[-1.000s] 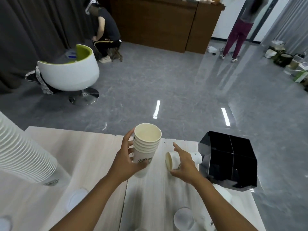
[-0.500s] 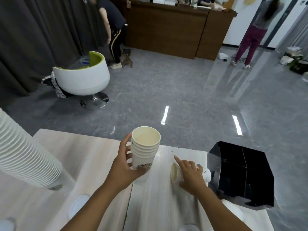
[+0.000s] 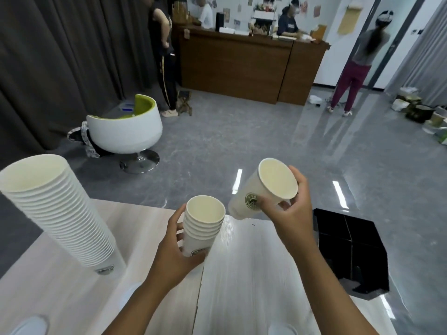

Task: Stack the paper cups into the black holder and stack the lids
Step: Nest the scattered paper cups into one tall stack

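A pale wood worktop [image 3: 254,274] fills the lower frame, with grey floor, a white chair and a brown counter beyond. At lower centre the left hand [image 3: 176,252] wraps its fingers round a short stack [image 3: 202,226] of nested cups, upright on or just above the worktop. Right of it, the right hand [image 3: 290,209] pinches a single cup [image 3: 263,192] near its rim, lifted and tilted, mouth toward the camera and base toward the stack. The step in hand looks like nesting this cup. Next, it must be righted, brought over the stack's mouth and slid in. The black holder [image 3: 350,250] sits at the right edge, seemingly without cups; a tall stack [image 3: 58,211] stands at left.
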A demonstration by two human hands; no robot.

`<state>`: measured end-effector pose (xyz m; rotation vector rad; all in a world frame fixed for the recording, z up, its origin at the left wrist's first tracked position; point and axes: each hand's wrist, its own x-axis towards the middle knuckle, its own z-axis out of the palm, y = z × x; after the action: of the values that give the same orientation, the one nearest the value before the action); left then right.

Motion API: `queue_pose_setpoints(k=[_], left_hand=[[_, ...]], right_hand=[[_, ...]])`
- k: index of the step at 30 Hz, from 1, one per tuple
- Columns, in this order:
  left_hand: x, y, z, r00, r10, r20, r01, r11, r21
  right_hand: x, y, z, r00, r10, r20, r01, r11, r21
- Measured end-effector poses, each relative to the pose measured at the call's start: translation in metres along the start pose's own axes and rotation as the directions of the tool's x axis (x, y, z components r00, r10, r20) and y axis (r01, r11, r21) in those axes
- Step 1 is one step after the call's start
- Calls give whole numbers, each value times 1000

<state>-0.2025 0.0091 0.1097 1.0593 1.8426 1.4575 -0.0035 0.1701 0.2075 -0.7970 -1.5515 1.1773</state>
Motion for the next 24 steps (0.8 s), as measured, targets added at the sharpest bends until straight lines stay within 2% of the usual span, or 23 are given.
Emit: queue_pose_setpoints(k=[5, 10, 16, 20, 24], left_hand=[[-27, 8, -35, 1000, 21, -20, -20, 999, 30], [-46, 28, -81, 998, 65, -24, -64, 996, 63], [-67, 30, -121, 993, 111, -42, -109, 993, 43], [-81, 16, -128, 991, 131, 14, -131, 991, 5], [-98, 5, -118, 990, 124, 62, -121, 991, -57]], right_hand=[[-20, -73, 46, 991, -86, 105, 77, 993, 88], [-51, -100, 104, 947, -97, 307, 143, 981, -132], [-99, -94, 148, 915, -4, 403, 129, 950, -285], [-140, -69, 129, 950, 88, 300, -5, 964, -267], [-187, -36, 83, 976, 207, 69, -178, 938, -297]])
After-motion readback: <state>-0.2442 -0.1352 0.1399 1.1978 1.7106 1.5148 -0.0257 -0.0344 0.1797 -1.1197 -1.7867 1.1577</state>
